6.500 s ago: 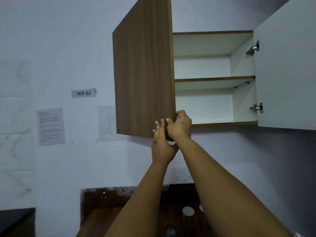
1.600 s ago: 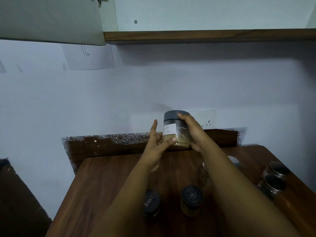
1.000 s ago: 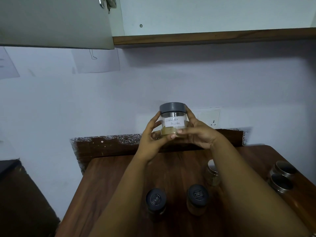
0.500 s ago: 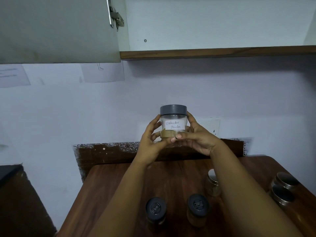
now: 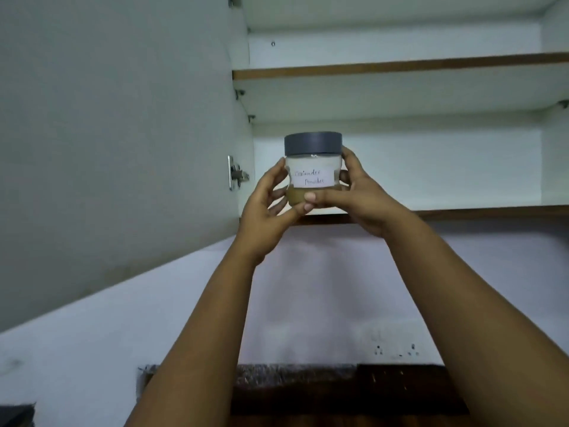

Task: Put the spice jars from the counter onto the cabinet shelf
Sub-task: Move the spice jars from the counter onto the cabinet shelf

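Observation:
A clear spice jar (image 5: 313, 167) with a grey lid, a handwritten white label and tan powder at its bottom is held upright between both hands. My left hand (image 5: 268, 211) grips its left side and my right hand (image 5: 360, 201) its right side, thumbs across the front. The jar is raised in front of the open wall cabinet, level with the lower shelf (image 5: 462, 212) and just before its wooden front edge. The other jars on the counter are out of view.
The cabinet's left door (image 5: 117, 134) stands open at the left, with a hinge beside my left hand. An upper shelf (image 5: 400, 67) sits above the lower one. Below are a white wall with a socket (image 5: 395, 349) and the dark counter's back edge (image 5: 295, 377).
Both hands have lifted the jar from above the counter up to the cabinet's lower shelf. My view has tilted upward, so the counter jars have dropped out of sight.

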Demonstrator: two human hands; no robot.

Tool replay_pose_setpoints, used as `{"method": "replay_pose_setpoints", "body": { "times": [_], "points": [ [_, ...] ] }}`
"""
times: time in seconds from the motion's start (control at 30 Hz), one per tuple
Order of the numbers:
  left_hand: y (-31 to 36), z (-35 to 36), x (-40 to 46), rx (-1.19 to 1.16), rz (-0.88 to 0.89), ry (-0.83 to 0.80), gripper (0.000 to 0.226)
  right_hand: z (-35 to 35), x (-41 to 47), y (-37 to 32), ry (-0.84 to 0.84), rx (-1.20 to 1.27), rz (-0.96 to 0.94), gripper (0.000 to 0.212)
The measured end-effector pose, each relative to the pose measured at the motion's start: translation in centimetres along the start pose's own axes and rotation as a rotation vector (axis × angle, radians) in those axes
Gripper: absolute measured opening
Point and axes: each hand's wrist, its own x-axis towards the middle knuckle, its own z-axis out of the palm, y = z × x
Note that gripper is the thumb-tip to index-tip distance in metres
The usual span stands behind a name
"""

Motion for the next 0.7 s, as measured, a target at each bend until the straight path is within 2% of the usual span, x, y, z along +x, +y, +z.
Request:
{"method": "replay_pose_setpoints", "body": {
  "times": [0.13, 0.23, 0.27, 0.33, 0.37, 0.4, 0.53, 0.7],
  "points": [
    [-0.8, -0.7, 3.7, 0.201, 0.027, 0.024, 0.079, -1.4, 4.4, 0.3, -0.032, 0.011, 0.083, 0.105],
    [-3.3, -0.6, 4.3, 0.431, -0.022, 0.069, 0.083, -2.1, 6.8, 1.6, -0.104, -0.166, 0.180, 0.107],
    [-4.7, -0.5, 3.9, 0.573, -0.002, 0.102, 0.077, -2.2, 7.4, 2.3, -0.123, -0.265, 0.216, 0.108],
    [-7.9, -0.4, 2.3, 0.921, 0.159, 0.169, 0.047, -2.4, 8.5, 3.9, -0.136, -0.411, 0.293, 0.110],
    [-9.4, -0.4, 1.6, 1.066, 0.259, 0.210, 0.034, -2.5, 9.2, 4.7, -0.140, -0.428, 0.334, 0.109],
    [-10.6, -0.5, 1.3, 1.152, 0.325, 0.249, 0.029, -2.5, 9.9, 5.3, -0.149, -0.424, 0.369, 0.108],
    [-12.8, -0.2, 2.2, 1.268, 0.393, 0.395, 0.033, -1.0, 12.8, 6.7, -0.160, -0.473, 0.427, 0.109],
    [-13.9, -0.1, 2.3, 1.307, 0.462, 0.440, 0.047, 1.8, 15.9, 8.5, -0.201, -0.571, 0.448, 0.107]
  ]
}}
